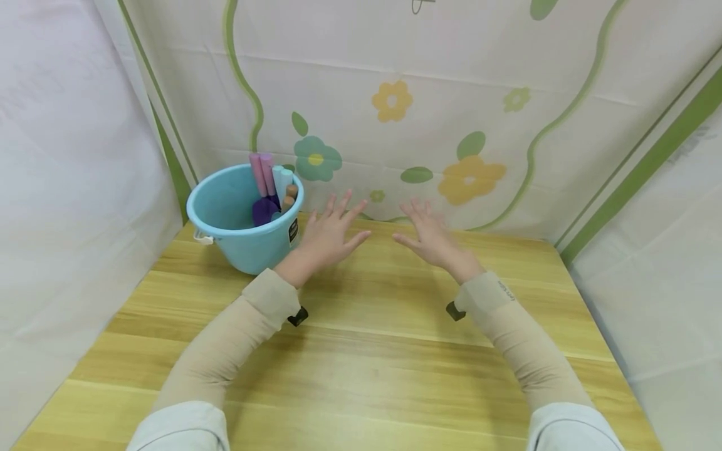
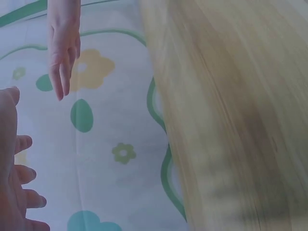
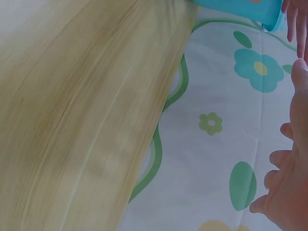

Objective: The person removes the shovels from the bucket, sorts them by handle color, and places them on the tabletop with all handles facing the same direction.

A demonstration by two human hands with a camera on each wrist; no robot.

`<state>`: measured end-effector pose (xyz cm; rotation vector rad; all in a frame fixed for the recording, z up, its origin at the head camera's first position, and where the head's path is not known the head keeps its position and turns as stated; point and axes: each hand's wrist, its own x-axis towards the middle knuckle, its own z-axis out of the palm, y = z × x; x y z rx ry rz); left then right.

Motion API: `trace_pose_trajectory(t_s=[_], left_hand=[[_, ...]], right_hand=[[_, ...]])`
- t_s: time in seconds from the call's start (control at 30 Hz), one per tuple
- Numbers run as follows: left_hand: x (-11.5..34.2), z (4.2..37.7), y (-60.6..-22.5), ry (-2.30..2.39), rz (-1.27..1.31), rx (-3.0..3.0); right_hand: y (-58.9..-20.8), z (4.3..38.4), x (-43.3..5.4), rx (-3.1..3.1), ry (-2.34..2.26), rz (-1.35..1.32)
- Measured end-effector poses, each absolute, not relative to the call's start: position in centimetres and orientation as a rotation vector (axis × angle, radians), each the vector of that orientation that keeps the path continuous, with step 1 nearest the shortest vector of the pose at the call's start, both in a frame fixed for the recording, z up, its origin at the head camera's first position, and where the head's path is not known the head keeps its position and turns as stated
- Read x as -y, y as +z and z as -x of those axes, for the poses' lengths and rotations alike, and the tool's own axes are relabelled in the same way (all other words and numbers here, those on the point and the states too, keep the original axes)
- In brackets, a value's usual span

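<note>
Both hands hover over the far part of the wooden table (image 1: 361,376), palms down, holding nothing. My left hand (image 1: 329,235) has its fingers spread and straight, just right of a light blue bucket (image 1: 254,247). Opposite it, my right hand (image 1: 433,241) also has straight fingers, pointing toward the back. A gap separates the two thumbs. Inside the bucket, two pink-purple handles (image 1: 262,174), two pale blue handles (image 1: 282,181) and brown handle ends (image 1: 290,194) lean against the right wall. A dark purple scoop-like part (image 1: 264,212) shows lower down; the rest is hidden.
Behind the table hangs a white cloth (image 1: 338,75) printed with flowers and green vines. More white cloth stands at the left (image 1: 73,188) and right (image 1: 665,263). The bucket's white handle fitting (image 1: 204,238) juts out at its left side.
</note>
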<state>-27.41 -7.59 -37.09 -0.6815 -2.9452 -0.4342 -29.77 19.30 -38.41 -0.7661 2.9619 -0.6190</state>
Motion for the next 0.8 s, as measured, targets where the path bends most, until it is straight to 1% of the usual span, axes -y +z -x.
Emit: trace_pose_trajectory(t_s=[0.3,0.6,0.8], left_hand=[[9.0,26.5,-35.8,-0.442,0.713,2.817],[10.6,26.7,-35.3,-0.455,0.719,2.584],[12.4,26.6,-35.0,-0.51,0.686,2.37]], right_hand=[[-38.1,29.4,-17.7,-2.939,-0.683,0.849],[-37.4,29.5,-16.4,-2.937,-0.745,0.862],[-37.0,29.7,-15.1,-2.944,-0.81,0.979]])
